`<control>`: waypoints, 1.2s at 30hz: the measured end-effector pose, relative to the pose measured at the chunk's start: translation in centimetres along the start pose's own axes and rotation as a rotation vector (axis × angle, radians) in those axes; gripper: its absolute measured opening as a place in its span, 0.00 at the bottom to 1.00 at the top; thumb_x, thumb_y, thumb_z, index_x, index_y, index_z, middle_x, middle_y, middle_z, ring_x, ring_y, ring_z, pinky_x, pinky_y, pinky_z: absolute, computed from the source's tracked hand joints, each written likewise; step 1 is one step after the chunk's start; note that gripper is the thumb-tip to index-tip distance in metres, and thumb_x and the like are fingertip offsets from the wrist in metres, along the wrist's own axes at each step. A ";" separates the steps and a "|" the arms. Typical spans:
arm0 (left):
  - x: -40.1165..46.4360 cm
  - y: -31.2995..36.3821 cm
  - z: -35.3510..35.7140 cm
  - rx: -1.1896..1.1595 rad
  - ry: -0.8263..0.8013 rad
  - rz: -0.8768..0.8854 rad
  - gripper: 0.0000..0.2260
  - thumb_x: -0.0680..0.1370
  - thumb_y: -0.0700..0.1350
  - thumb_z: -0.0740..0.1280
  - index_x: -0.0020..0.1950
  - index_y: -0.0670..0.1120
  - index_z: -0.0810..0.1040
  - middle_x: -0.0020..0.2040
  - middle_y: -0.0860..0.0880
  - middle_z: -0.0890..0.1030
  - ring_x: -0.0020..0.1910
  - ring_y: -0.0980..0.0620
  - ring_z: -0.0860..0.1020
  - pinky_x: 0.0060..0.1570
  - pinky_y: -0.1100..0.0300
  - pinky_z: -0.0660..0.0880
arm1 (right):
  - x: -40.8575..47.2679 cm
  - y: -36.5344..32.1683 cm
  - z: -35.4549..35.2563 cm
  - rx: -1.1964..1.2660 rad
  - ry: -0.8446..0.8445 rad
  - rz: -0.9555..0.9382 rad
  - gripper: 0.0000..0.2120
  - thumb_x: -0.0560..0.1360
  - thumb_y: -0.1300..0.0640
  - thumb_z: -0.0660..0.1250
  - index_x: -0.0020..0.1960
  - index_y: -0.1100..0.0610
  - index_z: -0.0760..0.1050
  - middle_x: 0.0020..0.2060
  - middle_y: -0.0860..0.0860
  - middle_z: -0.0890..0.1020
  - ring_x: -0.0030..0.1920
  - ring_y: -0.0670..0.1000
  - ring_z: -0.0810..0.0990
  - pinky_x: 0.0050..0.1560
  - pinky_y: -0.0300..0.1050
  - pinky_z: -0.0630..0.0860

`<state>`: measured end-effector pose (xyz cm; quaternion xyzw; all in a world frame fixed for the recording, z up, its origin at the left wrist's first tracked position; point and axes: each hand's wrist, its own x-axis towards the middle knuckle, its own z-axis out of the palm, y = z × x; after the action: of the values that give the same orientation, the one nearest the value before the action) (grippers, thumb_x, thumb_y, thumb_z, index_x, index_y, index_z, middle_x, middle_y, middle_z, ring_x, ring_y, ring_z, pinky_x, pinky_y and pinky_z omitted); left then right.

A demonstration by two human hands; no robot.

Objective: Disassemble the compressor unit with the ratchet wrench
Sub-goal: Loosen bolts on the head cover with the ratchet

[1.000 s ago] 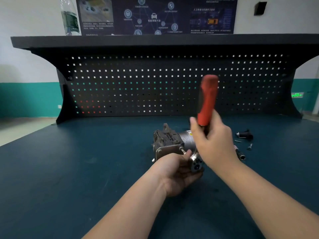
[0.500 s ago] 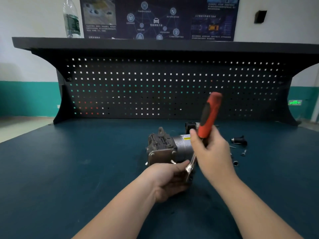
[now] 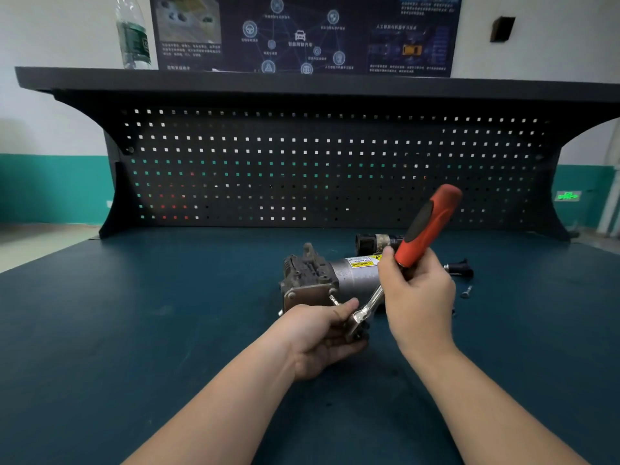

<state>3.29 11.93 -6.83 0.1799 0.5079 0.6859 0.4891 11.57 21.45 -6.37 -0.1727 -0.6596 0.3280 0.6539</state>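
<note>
The compressor unit (image 3: 322, 280) lies on its side on the dark teal bench top (image 3: 167, 313): a grimy metal head on the left, a grey cylinder with a yellow warning label on the right. My right hand (image 3: 416, 297) grips the red and black handle of the ratchet wrench (image 3: 426, 226), which slants up to the right. Its chrome head reaches down to the unit's near end. My left hand (image 3: 327, 333) curls around the wrench head and socket there, below a bolt sticking out of the unit. The socket itself is mostly hidden by my fingers.
A black cylindrical part (image 3: 375, 242) lies behind the compressor. A black fitting (image 3: 459, 267) and a loose screw (image 3: 467, 291) sit to the right of my right hand. A black pegboard (image 3: 302, 169) with a shelf closes the back; a water bottle (image 3: 133, 35) stands on the shelf.
The wrench handle has swung from nearly upright to slanting right. My left hand stays at the wrench head. The camera has tilted, so the compressor sits higher in view.
</note>
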 end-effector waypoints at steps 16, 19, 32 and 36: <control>0.1 0.1 0.1 0.006 0.005 0.034 0.05 0.75 0.40 0.69 0.41 0.39 0.78 0.32 0.44 0.80 0.29 0.52 0.80 0.35 0.57 0.81 | 0.3 -0.3 -0.3 0.068 -0.004 0.007 0.14 0.76 0.47 0.68 0.35 0.48 0.68 0.23 0.39 0.73 0.26 0.40 0.70 0.31 0.30 0.66; -0.1 0.3 0.1 0.010 0.013 0.026 0.05 0.76 0.41 0.68 0.41 0.41 0.77 0.29 0.46 0.81 0.27 0.53 0.80 0.33 0.60 0.80 | 0.1 -0.8 -0.3 0.093 -0.030 -0.007 0.12 0.74 0.41 0.66 0.38 0.47 0.71 0.26 0.40 0.76 0.28 0.37 0.73 0.34 0.27 0.68; -0.1 0.1 0.4 -0.095 0.055 -0.037 0.05 0.76 0.40 0.68 0.43 0.39 0.77 0.31 0.44 0.80 0.33 0.49 0.80 0.35 0.56 0.81 | 0.4 -0.8 -0.8 0.212 -0.308 -0.013 0.06 0.71 0.37 0.63 0.42 0.37 0.72 0.33 0.39 0.76 0.35 0.42 0.73 0.42 0.46 0.70; -0.2 0.0 0.5 -0.176 0.028 -0.046 0.03 0.77 0.39 0.67 0.46 0.39 0.77 0.32 0.43 0.81 0.29 0.50 0.81 0.37 0.54 0.81 | 0.2 -1.3 -0.8 0.214 -0.358 -0.113 0.05 0.70 0.40 0.66 0.42 0.39 0.73 0.33 0.41 0.76 0.35 0.40 0.74 0.40 0.33 0.71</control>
<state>3.77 12.02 -6.53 0.1146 0.4564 0.7189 0.5115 12.63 20.81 -5.45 -0.0040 -0.7351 0.3846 0.5582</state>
